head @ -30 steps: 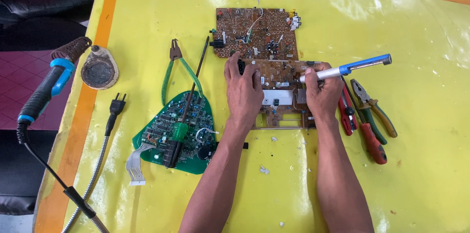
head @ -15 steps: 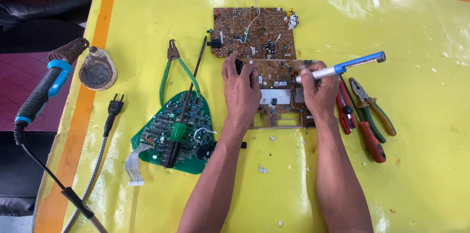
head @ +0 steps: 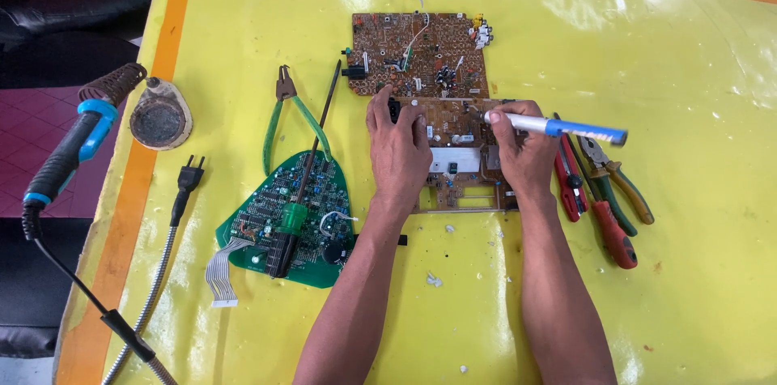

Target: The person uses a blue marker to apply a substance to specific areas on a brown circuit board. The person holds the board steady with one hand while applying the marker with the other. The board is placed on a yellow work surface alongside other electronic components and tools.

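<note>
Yellow sheeting with an orange border covers the desk (head: pixel 647 45), and a dark padded seat shows past its far left corner. Near the middle lies a brown circuit board (head: pixel 453 154), copper side up, with a second brown board (head: pixel 421 53) touching its far edge.

The left hand (head: pixel 398 146) lies palm down on the left part of the nearer board, fingers spread and flat, pressing on it and gripping nothing. The right hand (head: pixel 522 154) rests on the right part of the same board, its fingers curled closed around a blue and white pen-shaped tool (head: pixel 558 127). That tool lies almost level, its pale tip pointing left over the board by the fingertips, its blue end reaching right, above the pliers.

Just right of the right hand lie red-handled pliers (head: pixel 603 219) and green-handled pliers (head: pixel 619 178), side by side with their handles toward the near right. Left of the left hand sits a green triangular circuit board (head: pixel 259 219) with a white ribbon cable (head: pixel 220 272) at its near left corner. A long screwdriver with a green and black handle (head: pixel 295 207) lies across it, shaft pointing far. Green-handled cutters (head: pixel 283 122) lie just beyond that board.

At the left border rest a round soldering stand (head: pixel 160 116) and a blue-handled soldering iron (head: pixel 77 142), with a black two-pin plug (head: pixel 188 178) on a metal-sheathed cord near them.
</note>
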